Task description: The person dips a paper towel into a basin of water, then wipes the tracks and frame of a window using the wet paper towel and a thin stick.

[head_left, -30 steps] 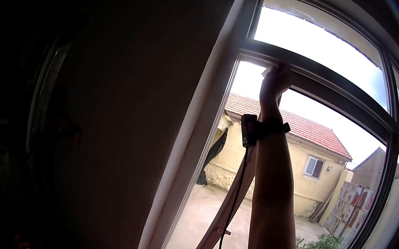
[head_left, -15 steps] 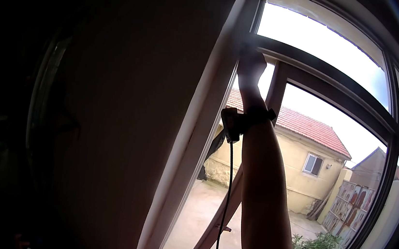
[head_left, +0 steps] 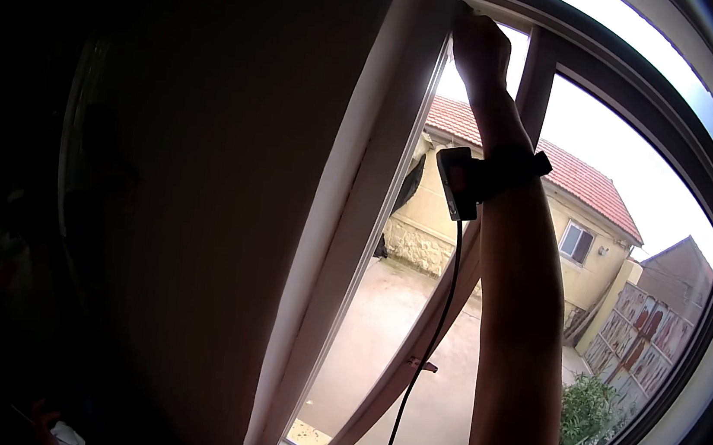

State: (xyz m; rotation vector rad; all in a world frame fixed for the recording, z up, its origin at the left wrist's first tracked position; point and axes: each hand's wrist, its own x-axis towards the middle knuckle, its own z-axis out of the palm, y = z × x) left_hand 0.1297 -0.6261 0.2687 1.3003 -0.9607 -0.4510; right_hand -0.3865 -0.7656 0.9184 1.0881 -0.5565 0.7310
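My right hand (head_left: 482,51) is raised to the upper left corner of the window frame (head_left: 369,189). Its fingers are closed against the frame; what they hold, if anything, is lost in shadow. A strap with a small black device (head_left: 459,184) sits on the wrist, and a black cable (head_left: 443,310) hangs from it. Behind the forearm, the window sash (head_left: 376,407) with a small handle (head_left: 422,365) stands open. I cannot make out my left hand.
A dark wall (head_left: 202,206) fills the left side. Dim reddish and white shapes (head_left: 66,435) lie at the lower left. Through the window are a yard (head_left: 372,320), a red-roofed building (head_left: 587,182), a rusty gate (head_left: 640,335) and green plants (head_left: 593,412).
My right hand has moved left along the top of the frame to its corner. The view has tilted down, so the sill shows at the bottom. A pale bit at my fingers earlier is now hidden.
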